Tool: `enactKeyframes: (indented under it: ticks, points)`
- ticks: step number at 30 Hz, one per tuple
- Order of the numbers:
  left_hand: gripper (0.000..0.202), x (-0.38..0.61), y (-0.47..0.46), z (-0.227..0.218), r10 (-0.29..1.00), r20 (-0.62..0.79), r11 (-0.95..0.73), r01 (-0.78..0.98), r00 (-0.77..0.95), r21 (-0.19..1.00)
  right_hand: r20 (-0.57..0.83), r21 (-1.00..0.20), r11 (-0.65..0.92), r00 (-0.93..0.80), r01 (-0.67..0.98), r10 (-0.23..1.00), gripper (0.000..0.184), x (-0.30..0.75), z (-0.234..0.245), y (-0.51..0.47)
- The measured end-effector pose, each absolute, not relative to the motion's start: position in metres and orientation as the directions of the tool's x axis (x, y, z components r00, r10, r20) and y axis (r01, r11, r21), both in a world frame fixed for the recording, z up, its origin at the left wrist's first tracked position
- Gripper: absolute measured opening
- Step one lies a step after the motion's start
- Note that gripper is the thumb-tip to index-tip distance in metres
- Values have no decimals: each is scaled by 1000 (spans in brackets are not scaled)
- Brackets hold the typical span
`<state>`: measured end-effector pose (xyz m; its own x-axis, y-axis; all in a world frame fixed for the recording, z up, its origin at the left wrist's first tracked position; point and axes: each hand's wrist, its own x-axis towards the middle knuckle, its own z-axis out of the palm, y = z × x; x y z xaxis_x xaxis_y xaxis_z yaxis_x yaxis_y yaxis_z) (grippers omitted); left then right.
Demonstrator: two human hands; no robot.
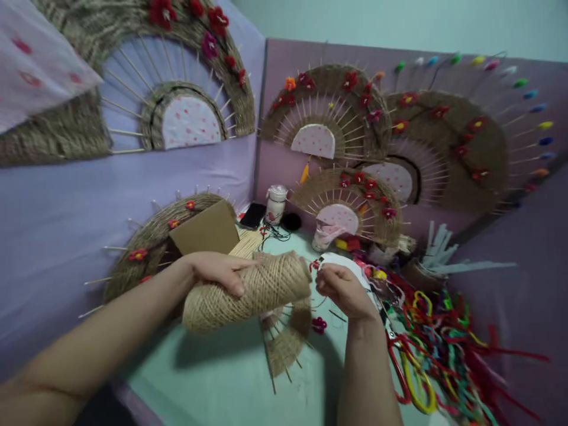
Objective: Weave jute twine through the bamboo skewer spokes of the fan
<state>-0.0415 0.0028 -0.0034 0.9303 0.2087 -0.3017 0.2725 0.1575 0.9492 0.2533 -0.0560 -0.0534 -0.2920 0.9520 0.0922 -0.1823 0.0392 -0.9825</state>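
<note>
A large spool of jute twine [261, 293] is held on its side above the table, with my left hand [222, 273] wrapped over its top. Close to the spool's right end is my right hand [339, 287], its fingers curled in a pinch; whatever is between them is too small to make out. Beneath the spool lies a small twine-woven fan piece [288, 340] with thin sticks poking out. A dark pink flower [319, 325] rests beside it on the table [222, 378].
Scissors with red and yellow handles [410, 373] lie at right by a heap of coloured pipe cleaners [461, 337]. Behind stand a white bottle [276, 204], a phone [252, 216] and a cardboard box [206, 229]. Decorated twine fans [335, 83] line the partitions.
</note>
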Motion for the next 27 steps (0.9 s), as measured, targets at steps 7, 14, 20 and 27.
enactKeyframes:
  ticks: [7, 14, 20, 27]
  points:
    - [61, -46, 9, -41, 351, -325, 329, 210, 878, 921, 282, -745, 401, 293, -532, 913, 30, 262, -19, -68]
    - [81, -58, 32, -52, 363, -324, 505, 108, 873, 856, 3, -606, 435, 545, -666, 838, 38, 304, -29, -66]
    - [68, -47, 45, -47, 435, -420, 329, 294, 796, 897, 90, -544, 658, 744, -520, 662, 43, 317, -21, -75]
    - [65, -50, 45, -54, 551, -370, 664, -124, 748, 738, 144, -753, 627, 880, -199, 452, 29, 365, -48, -83]
